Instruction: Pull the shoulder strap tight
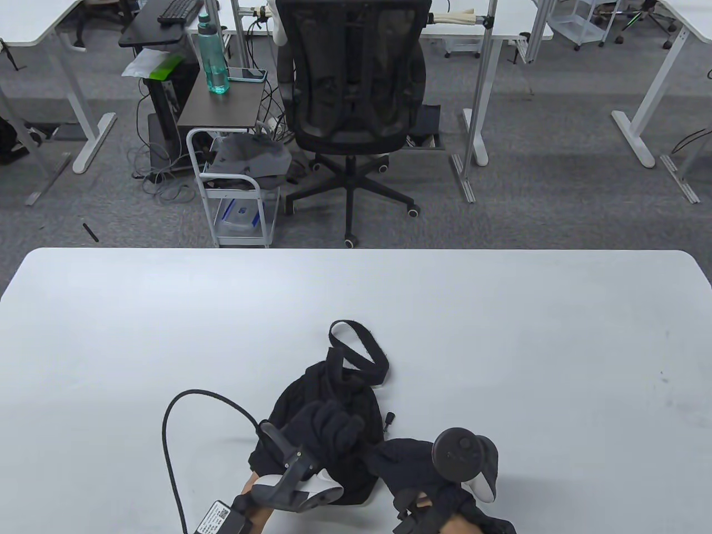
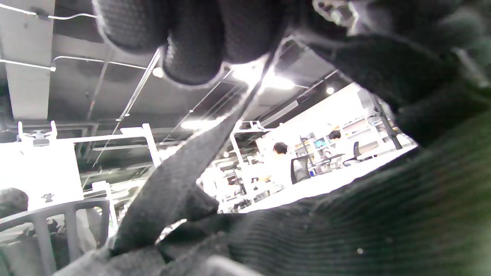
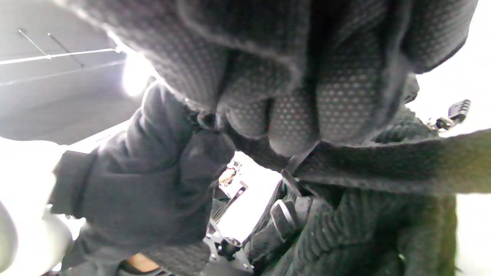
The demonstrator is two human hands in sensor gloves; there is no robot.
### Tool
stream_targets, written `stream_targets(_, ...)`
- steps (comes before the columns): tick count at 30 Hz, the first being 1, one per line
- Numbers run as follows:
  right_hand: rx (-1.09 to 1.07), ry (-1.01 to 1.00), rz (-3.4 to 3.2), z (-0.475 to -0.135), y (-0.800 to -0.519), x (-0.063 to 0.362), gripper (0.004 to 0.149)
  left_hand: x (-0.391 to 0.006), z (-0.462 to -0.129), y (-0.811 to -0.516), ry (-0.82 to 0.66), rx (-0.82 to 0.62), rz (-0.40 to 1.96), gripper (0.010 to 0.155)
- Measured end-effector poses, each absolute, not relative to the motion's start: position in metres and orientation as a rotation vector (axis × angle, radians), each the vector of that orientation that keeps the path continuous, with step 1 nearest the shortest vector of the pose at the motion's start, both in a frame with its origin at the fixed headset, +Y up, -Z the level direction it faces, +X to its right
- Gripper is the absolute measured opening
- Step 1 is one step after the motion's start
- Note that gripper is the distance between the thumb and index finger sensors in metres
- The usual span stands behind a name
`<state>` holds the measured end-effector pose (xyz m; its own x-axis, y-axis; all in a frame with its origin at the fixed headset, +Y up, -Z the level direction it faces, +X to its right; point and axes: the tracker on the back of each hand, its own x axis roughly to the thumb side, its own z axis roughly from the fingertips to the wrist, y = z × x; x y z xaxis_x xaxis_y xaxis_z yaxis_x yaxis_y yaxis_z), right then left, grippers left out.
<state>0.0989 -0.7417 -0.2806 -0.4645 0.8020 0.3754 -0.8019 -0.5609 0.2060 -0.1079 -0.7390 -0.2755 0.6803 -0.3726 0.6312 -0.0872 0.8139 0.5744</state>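
Observation:
A small black bag (image 1: 334,400) lies at the table's near edge, with a wide strap loop (image 1: 359,356) lying flat beyond it. My left hand (image 1: 328,428) rests on top of the bag. In the left wrist view its fingers (image 2: 191,42) pinch a black shoulder strap (image 2: 176,184) that runs taut down to the bag's fabric (image 2: 364,222). My right hand (image 1: 409,459) is just right of the left, at the bag's near right corner. In the right wrist view its fingers (image 3: 307,107) curl around a strap (image 3: 402,165), beside the left glove (image 3: 145,184).
The white table (image 1: 556,345) spreads wide around the bag. A black cable (image 1: 172,423) arcs from my left wrist over the table on the left. A zipper pull (image 1: 389,418) lies beside the bag. An office chair (image 1: 356,100) and a cart (image 1: 233,189) stand beyond the far edge.

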Motion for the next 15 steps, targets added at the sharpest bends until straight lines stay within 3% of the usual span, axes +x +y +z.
stream_targets(5, 0.557, 0.014, 2.066, -0.279, -0.740, 0.098, 0.046, -0.097, -0.261, -0.734, -0.885, 0.651, -0.104, 0.064)
stream_targets(9, 0.563, 0.000, 2.081, -0.276, -0.737, 0.096, 0.041, -0.085, -0.252, -0.734, -0.916, 0.717, -0.181, 0.064)
stream_targets(15, 0.556, 0.009, 2.075, -0.277, -0.737, 0.096, 0.037, -0.088, -0.259, -0.739, -0.917, 0.666, -0.125, 0.064)
